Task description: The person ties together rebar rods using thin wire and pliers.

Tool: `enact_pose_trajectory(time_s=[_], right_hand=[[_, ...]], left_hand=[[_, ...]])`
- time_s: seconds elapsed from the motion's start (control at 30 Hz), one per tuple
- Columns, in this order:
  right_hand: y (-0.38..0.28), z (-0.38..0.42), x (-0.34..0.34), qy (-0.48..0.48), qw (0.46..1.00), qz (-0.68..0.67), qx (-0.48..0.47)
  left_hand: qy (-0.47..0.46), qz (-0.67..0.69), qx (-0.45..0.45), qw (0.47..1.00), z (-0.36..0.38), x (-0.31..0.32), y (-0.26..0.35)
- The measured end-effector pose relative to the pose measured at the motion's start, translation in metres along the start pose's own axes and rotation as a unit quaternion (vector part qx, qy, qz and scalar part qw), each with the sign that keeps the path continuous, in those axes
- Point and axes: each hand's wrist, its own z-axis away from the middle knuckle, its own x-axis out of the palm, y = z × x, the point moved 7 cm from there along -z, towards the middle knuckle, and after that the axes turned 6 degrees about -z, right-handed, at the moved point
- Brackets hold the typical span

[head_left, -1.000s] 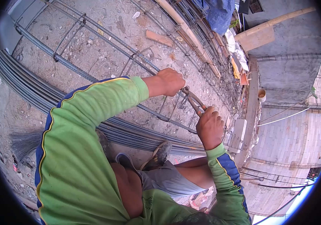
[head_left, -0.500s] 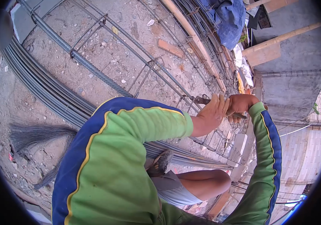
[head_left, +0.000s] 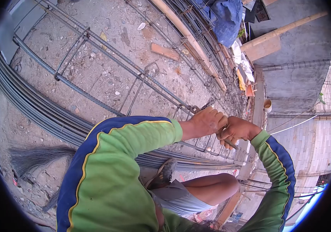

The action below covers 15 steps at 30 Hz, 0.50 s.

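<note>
My left hand (head_left: 207,123) is closed in a fist, with dark tie wires (head_left: 209,103) sticking out at its upper side. My right hand (head_left: 238,129) presses against it, fingers wrapped round a metal hand tool that looks like pincers (head_left: 232,144); a handle end shows below the fingers. The tool's middle is hidden by both hands. Just left of my left hand is a crossing of a ribbed long bar and a stirrup on the rebar cage (head_left: 157,90). The cage runs from upper left towards lower right beneath my hands.
A bundle of long rebars (head_left: 37,104) lies along the near side, passing my shoe (head_left: 164,173). Loose tie wire (head_left: 37,160) is spread on the dirt at left. Beyond the cage are a wood piece (head_left: 165,52), a bamboo pole (head_left: 190,38) and a blue tarp (head_left: 227,21).
Both hands have moved left and slightly down in view, with the tool handle tilting more steeply downward. The wire strands now show above my left hand. The whole view has shifted a little.
</note>
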Motion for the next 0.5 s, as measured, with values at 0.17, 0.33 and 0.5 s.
enact_pose_trajectory(time_s=[0.17, 0.33, 0.5], right_hand=[[0.01, -0.002, 0.006, 0.022, 0.997, -0.049, -0.054], [-0.006, 0.018, -0.007, 0.297, 0.827, 0.42, -0.227], [-0.036, 0.06, -0.003, 0.516, 0.507, 0.631, -0.279]], left_hand=[[0.029, 0.024, 0.021, 0.999, 0.007, 0.003, 0.004], [0.009, 0.055, 0.012, 0.998, -0.003, 0.015, -0.005], [-0.062, 0.152, -0.147, 0.975, -0.024, 0.039, -0.025]])
